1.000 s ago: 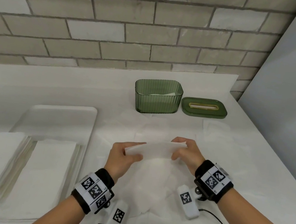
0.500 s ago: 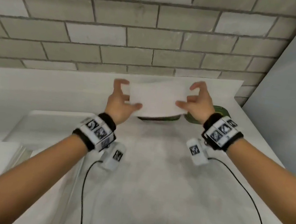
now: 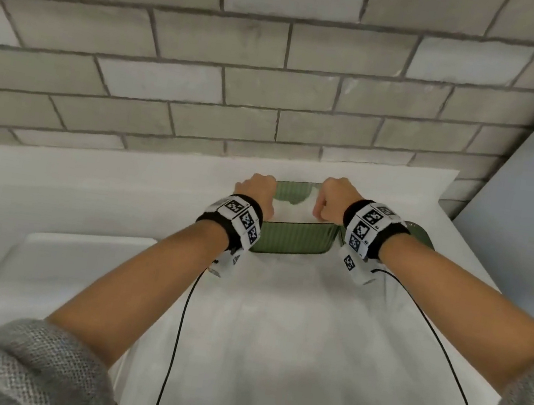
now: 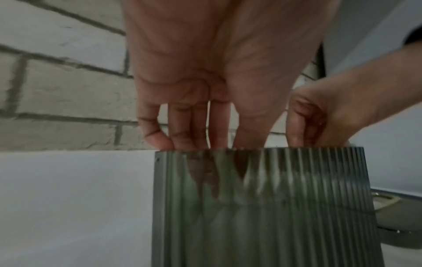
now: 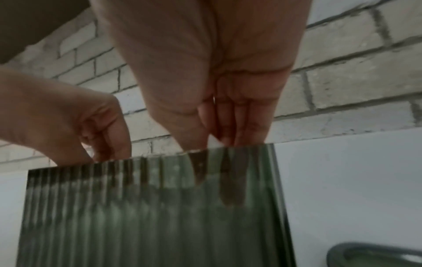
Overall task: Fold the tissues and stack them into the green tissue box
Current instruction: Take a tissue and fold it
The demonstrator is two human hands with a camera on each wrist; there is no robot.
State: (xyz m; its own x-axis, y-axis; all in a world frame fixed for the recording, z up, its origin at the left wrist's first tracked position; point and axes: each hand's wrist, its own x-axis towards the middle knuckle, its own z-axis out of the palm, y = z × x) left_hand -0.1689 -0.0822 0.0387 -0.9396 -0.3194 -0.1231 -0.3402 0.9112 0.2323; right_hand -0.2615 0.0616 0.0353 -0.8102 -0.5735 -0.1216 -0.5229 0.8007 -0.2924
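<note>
Box: the green ribbed tissue box (image 3: pixel 292 241) is seen standing open on the white surface (image 3: pixel 306 347), close to the brick wall (image 3: pixel 279 65), with its long axis running left to right across the person's front.
Left hand: the left hand (image 3: pixel 255 192) is held over the left end of the box, fingers (image 4: pixel 182 126) pointed down past the rim into the opening.
Right hand: the right hand (image 3: pixel 333 200) is held over the right end, fingers (image 5: pixel 239 124) likewise dipped inside; a white corner of the tissue (image 5: pixel 214 141) is seen pinched between thumb and fingers.
Tissue: the folded tissue (image 3: pixel 292 211) is spanned between the two hands inside the box, its long side matched to the box's long axis.
Grip, left: the tissue's left end is probably pinched too, though the ribbed wall blurs the fingertips and it cannot be told for certain.
Key relation: the box lies straight ahead and directly below both hands, each hand equally near its own end; release is judged to call for a level drop so the tissue settles flat.
Lid: the green lid (image 3: pixel 421 237) is seen lying just to the right of the box, partly hidden by the right wrist.
</note>
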